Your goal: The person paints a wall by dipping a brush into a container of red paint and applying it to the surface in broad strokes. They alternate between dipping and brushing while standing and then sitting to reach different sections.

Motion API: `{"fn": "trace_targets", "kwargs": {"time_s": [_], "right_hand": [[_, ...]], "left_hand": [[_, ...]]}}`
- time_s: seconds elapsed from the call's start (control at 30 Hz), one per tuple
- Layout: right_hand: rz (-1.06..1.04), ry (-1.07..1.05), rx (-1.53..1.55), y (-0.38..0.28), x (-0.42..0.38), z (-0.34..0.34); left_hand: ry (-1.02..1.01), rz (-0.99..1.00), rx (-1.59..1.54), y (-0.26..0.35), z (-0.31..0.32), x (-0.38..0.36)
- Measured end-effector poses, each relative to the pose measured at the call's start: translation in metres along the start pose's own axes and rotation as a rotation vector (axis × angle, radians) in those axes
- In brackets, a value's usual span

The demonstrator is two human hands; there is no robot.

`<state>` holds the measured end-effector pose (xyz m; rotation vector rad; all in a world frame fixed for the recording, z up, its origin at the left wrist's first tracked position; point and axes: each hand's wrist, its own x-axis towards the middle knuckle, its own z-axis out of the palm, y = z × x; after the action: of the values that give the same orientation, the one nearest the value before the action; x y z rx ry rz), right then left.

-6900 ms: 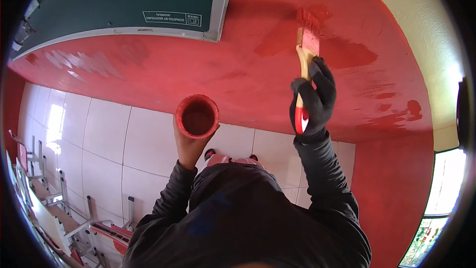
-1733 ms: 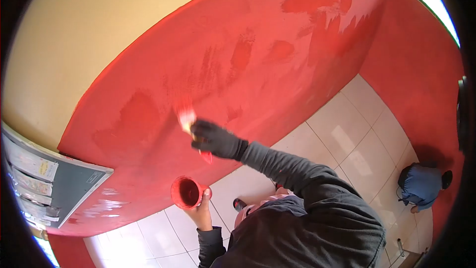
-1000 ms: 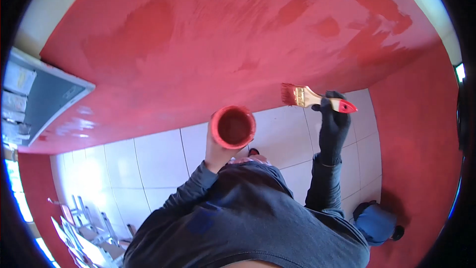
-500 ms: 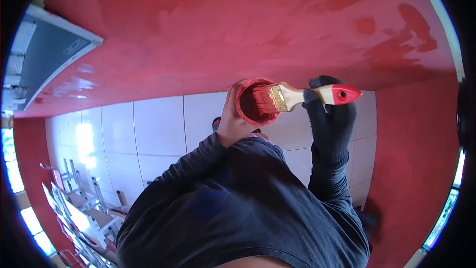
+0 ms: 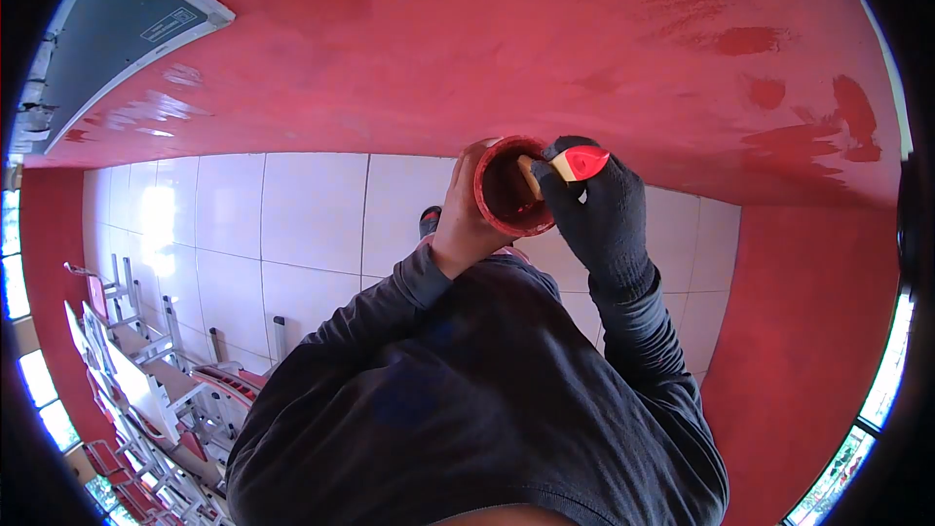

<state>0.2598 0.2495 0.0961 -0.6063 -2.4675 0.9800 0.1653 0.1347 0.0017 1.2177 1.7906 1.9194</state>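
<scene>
My bare left hand [image 5: 462,218] is wrapped round a red-smeared paint container [image 5: 490,203] and holds it up in front of my body. Dark red paint shows inside. My right hand [image 5: 606,219], in a black knit glove, grips a paintbrush [image 5: 582,163] by its pale wooden handle with a red end. The brush head points down into the container, and its bristles are mostly hidden by the rim and shadow. Both hands are close together, just in front of the red wall [image 5: 409,68], which carries darker, wet-looking paint patches at the right.
A grey board with a pale frame [image 5: 127,44] is mounted on the wall at the upper left. White floor tiles [image 5: 312,205] lie below. Several stacked chairs and desks [image 5: 146,380] stand at the lower left. Another red wall [image 5: 789,331] rises on the right, beside windows.
My right hand has moved left and lowered the paintbrush deeper into the container. Before, the brush lay across the rim with its bristles and metal band visible. The view has shifted slightly.
</scene>
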Motion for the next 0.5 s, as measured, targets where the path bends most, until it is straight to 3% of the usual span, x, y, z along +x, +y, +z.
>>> {"fn": "trace_targets", "kwargs": {"time_s": [0.5], "right_hand": [[0.059, 0.127, 0.100, -0.001, -0.008, -0.011]], "left_hand": [[-0.058, 0.009, 0.082, -0.004, 0.005, 0.001]]}}
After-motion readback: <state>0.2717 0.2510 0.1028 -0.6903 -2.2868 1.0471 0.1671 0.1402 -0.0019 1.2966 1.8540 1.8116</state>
